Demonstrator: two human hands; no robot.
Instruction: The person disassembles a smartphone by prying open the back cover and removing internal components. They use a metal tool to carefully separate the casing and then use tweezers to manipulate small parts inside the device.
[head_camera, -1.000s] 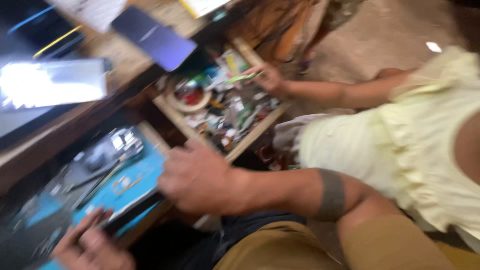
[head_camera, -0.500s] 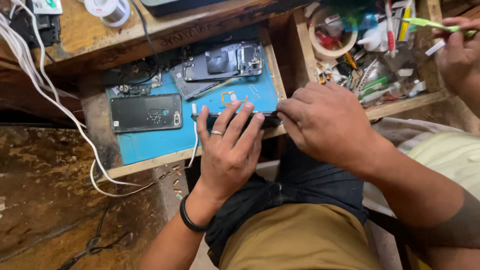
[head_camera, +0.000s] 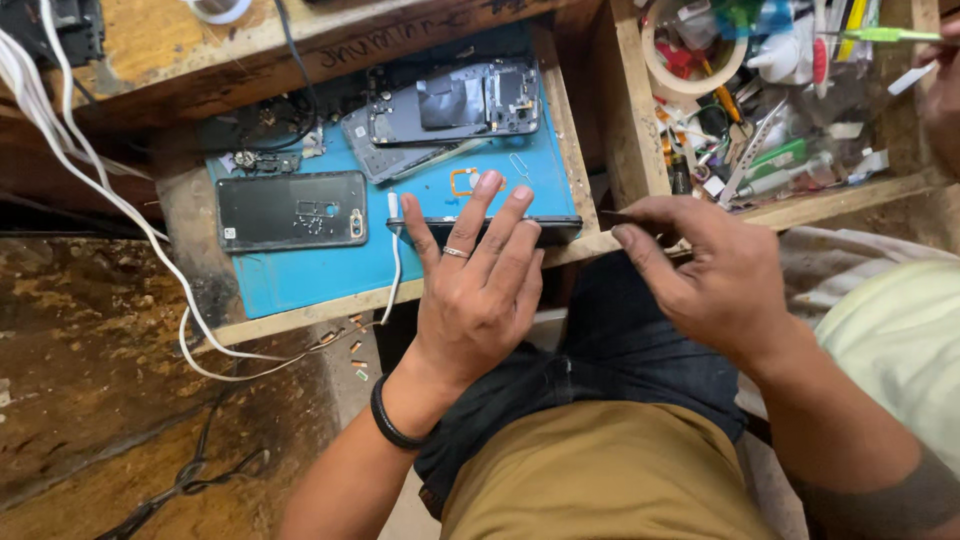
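Observation:
A dark phone (head_camera: 555, 229) lies along the near edge of a blue work mat (head_camera: 300, 275). My left hand (head_camera: 480, 290), with a ring and a black wristband, lies over the phone, fingers spread across its top and thumb at its left end. My right hand (head_camera: 710, 285) is just to the right of the phone. It pinches a thin dark flat tool (head_camera: 622, 216) whose tip points toward the phone's right end.
On the mat lie a black phone back cover (head_camera: 290, 210) and a grey phone frame (head_camera: 450, 105). White cables (head_camera: 90, 190) run down the left. A wooden tray (head_camera: 625, 120) at the right holds a tape roll (head_camera: 665, 75) and several tools. Another person's hand (head_camera: 940, 95) reaches in there.
The view swung from a blur to looking straight down. My left hand stayed on the phone. My right hand drew off it to the right and now shows the thin tool.

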